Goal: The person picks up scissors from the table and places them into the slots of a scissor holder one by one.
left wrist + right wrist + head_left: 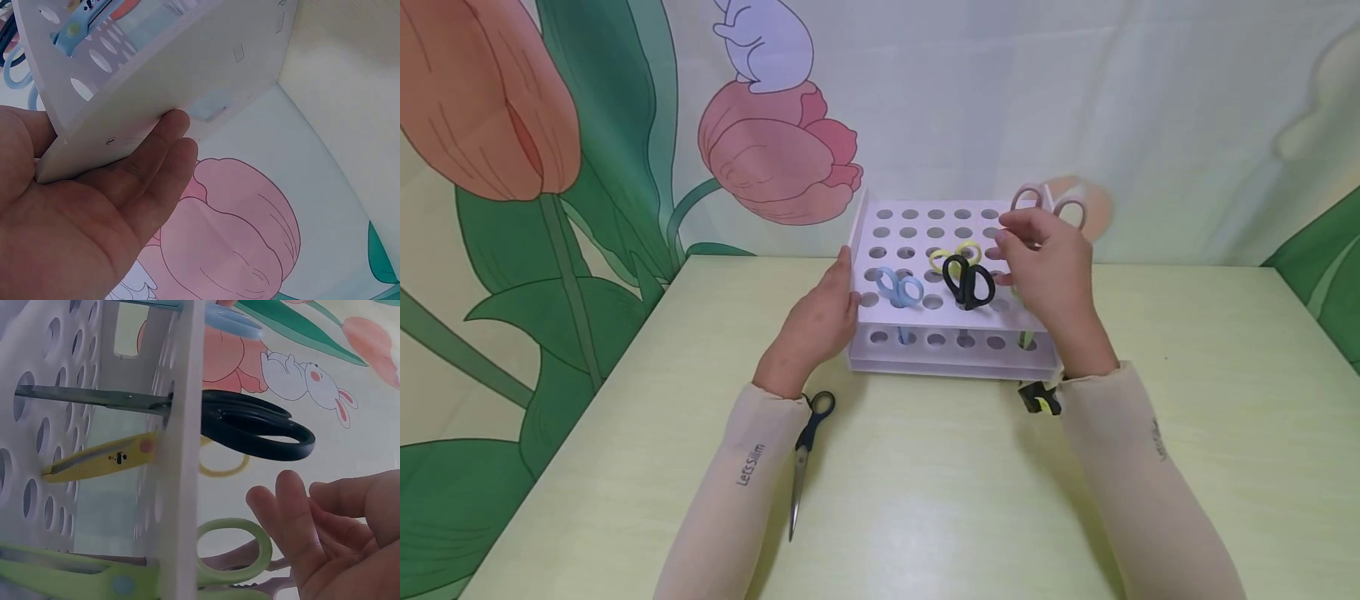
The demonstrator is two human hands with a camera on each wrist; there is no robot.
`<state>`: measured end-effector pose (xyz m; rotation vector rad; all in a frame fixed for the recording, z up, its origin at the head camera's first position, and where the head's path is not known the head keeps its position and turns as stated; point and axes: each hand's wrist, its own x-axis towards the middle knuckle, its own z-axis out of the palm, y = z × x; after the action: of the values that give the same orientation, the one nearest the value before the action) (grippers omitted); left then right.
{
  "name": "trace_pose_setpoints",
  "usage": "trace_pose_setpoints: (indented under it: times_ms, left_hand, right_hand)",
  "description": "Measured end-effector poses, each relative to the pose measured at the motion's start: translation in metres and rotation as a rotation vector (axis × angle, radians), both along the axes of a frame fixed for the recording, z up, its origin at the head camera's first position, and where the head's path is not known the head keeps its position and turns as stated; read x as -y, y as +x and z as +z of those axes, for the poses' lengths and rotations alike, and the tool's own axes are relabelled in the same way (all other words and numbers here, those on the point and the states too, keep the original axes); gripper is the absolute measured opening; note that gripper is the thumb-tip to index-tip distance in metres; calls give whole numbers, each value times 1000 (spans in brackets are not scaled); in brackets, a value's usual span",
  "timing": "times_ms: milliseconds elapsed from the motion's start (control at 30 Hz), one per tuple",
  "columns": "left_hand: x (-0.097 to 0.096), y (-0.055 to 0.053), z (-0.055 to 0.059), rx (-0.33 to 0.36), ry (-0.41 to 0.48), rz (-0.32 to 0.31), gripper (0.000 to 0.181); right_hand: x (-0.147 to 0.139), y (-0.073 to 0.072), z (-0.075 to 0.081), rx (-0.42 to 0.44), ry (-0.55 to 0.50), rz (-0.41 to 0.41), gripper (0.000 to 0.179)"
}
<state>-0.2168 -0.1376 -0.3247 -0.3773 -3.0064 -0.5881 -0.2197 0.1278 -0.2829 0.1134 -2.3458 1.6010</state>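
Note:
My left hand (816, 325) grips the left side of a white two-tier rack (955, 367) full of round holes, its fingers laid along the outer side panel (206, 81). Over the rack's right part hovers my right hand (1052, 267), fingers bent loosely and holding nothing. Near its fingertips stand green-handled scissors (267, 550) and, at the back right corner, pinkish scissors (1027, 192). Black scissors (967, 283) stand in the front row, with yellow scissors (937, 262) just behind. Light-blue scissors (912, 290) stand at the left front. All have handles up, blades down through holes.
Dark-handled scissors (802, 450) lie on the light green table (925, 500) beside my left forearm, blades toward me. A small black and yellow object (1039, 398) is at the rack's front right, partly behind my right sleeve. A printed flower curtain (940, 108) hangs behind.

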Motion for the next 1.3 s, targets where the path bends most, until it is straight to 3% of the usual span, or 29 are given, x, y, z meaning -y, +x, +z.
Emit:
trace_pose_setpoints:
  times_ms: [467,600,700,800,900,967,1067,1167,1300]
  left_hand:
    - [-11,-5,8,13,5,-8,65]
    - [-11,-6,8,19,22,-5,66]
    - [-8,-6,8,30,41,2,67]
    - [-3,-4,7,45,66,9,68]
    - [3,-1,6,62,82,7,70]
    - [8,2,4,77,103,-2,72]
    - [17,10,0,103,151,-15,75]
    - [27,18,-4,141,231,-45,76]
    - [36,27,-9,164,359,-73,77]
  right_hand:
    - [-47,21,17,-116,-8,32,23]
    - [-68,25,21,-68,81,-19,26]
    - [-84,25,18,7,230,-14,33]
    - [-96,21,10,102,409,82,49]
    - [-104,15,-2,190,521,250,79]
    - [-106,11,-13,225,545,357,102]
    - [-104,5,-28,209,508,478,123]
    - [-102,1,-38,175,472,519,129]
    - [-103,1,-39,181,508,469,130]
